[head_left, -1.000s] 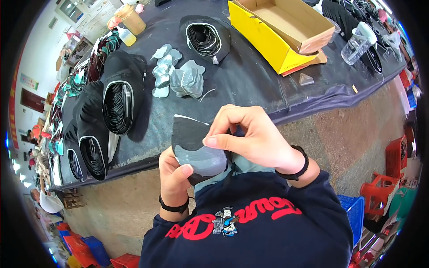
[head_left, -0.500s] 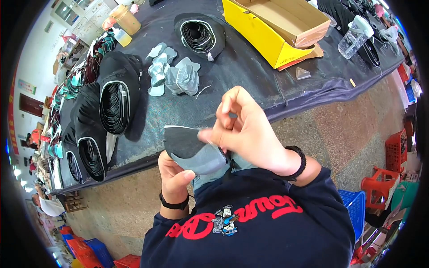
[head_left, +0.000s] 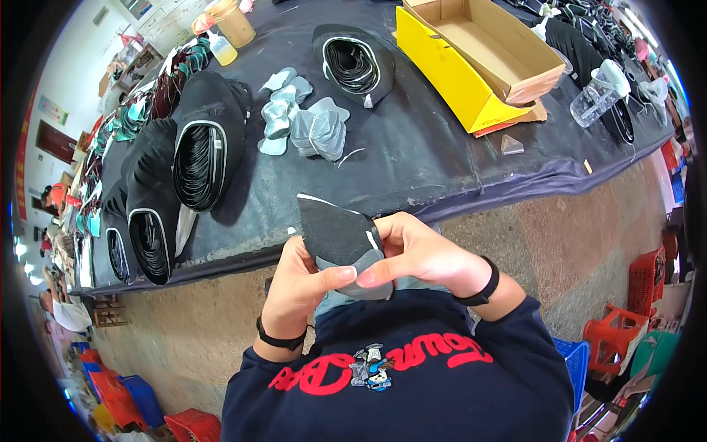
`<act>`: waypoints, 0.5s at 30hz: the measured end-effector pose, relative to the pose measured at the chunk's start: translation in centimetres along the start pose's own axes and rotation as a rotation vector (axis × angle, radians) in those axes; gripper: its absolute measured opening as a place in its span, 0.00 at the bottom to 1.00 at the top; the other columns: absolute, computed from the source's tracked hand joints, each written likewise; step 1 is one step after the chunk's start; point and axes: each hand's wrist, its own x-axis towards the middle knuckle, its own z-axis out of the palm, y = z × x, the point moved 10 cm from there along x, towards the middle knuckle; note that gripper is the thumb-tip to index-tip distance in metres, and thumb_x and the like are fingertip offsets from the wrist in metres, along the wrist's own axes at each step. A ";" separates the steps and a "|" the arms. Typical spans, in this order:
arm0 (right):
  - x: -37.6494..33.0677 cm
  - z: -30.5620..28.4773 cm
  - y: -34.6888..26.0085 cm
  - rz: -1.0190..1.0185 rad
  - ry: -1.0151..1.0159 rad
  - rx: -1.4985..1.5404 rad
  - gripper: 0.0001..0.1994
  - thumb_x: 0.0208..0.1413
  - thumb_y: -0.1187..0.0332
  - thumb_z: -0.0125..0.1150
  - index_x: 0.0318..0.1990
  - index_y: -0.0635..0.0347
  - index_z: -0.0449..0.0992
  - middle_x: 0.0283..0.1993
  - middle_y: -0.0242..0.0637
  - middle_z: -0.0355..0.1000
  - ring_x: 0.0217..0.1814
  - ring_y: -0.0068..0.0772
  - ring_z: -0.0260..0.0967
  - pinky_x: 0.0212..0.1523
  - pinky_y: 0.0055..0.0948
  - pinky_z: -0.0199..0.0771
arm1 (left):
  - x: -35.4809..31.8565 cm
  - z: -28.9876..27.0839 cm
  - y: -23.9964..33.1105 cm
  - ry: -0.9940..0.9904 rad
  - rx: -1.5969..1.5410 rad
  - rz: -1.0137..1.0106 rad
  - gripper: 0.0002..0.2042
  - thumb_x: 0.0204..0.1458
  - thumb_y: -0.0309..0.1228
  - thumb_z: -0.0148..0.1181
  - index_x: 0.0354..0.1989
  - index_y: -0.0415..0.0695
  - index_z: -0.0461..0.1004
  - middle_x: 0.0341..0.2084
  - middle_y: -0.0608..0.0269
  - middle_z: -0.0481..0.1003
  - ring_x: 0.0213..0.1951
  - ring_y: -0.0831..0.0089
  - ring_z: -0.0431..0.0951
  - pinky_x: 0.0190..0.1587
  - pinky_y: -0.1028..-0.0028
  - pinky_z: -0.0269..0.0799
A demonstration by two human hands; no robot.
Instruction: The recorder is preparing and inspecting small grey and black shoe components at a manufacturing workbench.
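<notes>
Just off the table's near edge, both hands hold a black fabric shoe upper [head_left: 335, 232] by its sides. A grey curved stiffener piece [head_left: 370, 258] lies against its lower part. My left hand [head_left: 298, 283] grips the left side, its thumb pressed on the grey piece. My right hand [head_left: 423, 254] is closed on the right side, and its thumb tip meets the left one. Fingers behind the upper are hidden. On the table beyond are a stack of grey stiffener pieces [head_left: 320, 134] and a looser pile of the same pieces [head_left: 278, 118].
Stacked black uppers [head_left: 210, 140] stand at left, another stack [head_left: 353, 62] farther back. A yellow box [head_left: 449, 81] with an open carton [head_left: 490, 44] sits at far right, near a clear plastic cup [head_left: 593, 103]. A glue bottle [head_left: 221, 48] stands at far left. Red stools [head_left: 615, 339] are right.
My right hand has come down from above the piece and now grips its right side. Both thumbs have come together on the grey piece. The upper has turned slightly.
</notes>
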 end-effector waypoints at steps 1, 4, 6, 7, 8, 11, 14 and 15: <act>0.0 -0.1 0.0 -0.024 0.018 0.082 0.13 0.42 0.75 0.63 0.38 0.67 0.73 0.35 0.32 0.73 0.36 0.19 0.69 0.39 0.20 0.68 | 0.0 0.1 0.2 -0.001 -0.020 0.048 0.14 0.41 0.23 0.62 0.38 0.36 0.72 0.34 0.61 0.75 0.38 0.75 0.74 0.43 0.74 0.66; 0.0 -0.3 0.6 -0.076 0.058 0.242 0.08 0.45 0.73 0.60 0.33 0.68 0.75 0.31 0.34 0.73 0.31 0.20 0.69 0.34 0.19 0.69 | -0.2 -0.1 -0.1 0.013 -0.094 0.121 0.12 0.44 0.26 0.59 0.37 0.35 0.73 0.34 0.59 0.75 0.37 0.74 0.74 0.41 0.76 0.66; -0.1 -0.4 0.6 -0.137 0.061 0.375 0.09 0.47 0.74 0.57 0.35 0.70 0.74 0.32 0.39 0.73 0.31 0.23 0.70 0.34 0.21 0.70 | -0.3 0.0 0.0 -0.028 -0.157 0.181 0.13 0.49 0.30 0.54 0.40 0.34 0.72 0.36 0.56 0.74 0.39 0.71 0.74 0.42 0.75 0.67; -0.1 -0.3 0.8 -0.134 0.054 0.370 0.09 0.47 0.74 0.57 0.35 0.70 0.74 0.32 0.39 0.73 0.31 0.23 0.70 0.34 0.21 0.70 | -0.3 -0.2 -0.1 -0.016 -0.153 0.182 0.13 0.49 0.30 0.54 0.40 0.34 0.72 0.36 0.56 0.74 0.39 0.71 0.74 0.42 0.75 0.67; -0.1 -0.2 0.9 -0.129 0.039 0.433 0.10 0.47 0.74 0.57 0.36 0.71 0.74 0.33 0.40 0.73 0.32 0.24 0.71 0.35 0.22 0.70 | -0.1 -0.2 -0.5 -0.022 -0.217 0.160 0.14 0.49 0.30 0.54 0.41 0.34 0.71 0.38 0.56 0.74 0.40 0.70 0.74 0.42 0.74 0.67; 0.0 -0.4 1.0 -0.118 0.031 0.490 0.10 0.48 0.73 0.55 0.37 0.71 0.73 0.34 0.41 0.73 0.34 0.25 0.71 0.37 0.24 0.70 | 0.0 0.1 -0.5 -0.051 -0.233 0.158 0.18 0.53 0.36 0.51 0.44 0.32 0.68 0.40 0.55 0.73 0.41 0.68 0.74 0.44 0.72 0.68; 0.0 -0.9 0.8 -0.086 0.060 0.463 0.11 0.48 0.72 0.55 0.38 0.70 0.73 0.35 0.40 0.73 0.36 0.26 0.71 0.39 0.25 0.69 | 0.0 -1.3 -1.5 0.136 -0.305 0.081 0.24 0.55 0.45 0.46 0.46 0.33 0.67 0.41 0.55 0.72 0.42 0.68 0.74 0.44 0.71 0.69; 0.0 -1.1 0.9 -0.063 0.088 0.447 0.11 0.48 0.71 0.55 0.38 0.69 0.73 0.35 0.39 0.73 0.36 0.26 0.71 0.40 0.25 0.69 | -0.1 -1.3 -1.5 0.158 -0.279 0.083 0.24 0.55 0.45 0.46 0.46 0.33 0.67 0.41 0.55 0.72 0.42 0.68 0.74 0.44 0.71 0.69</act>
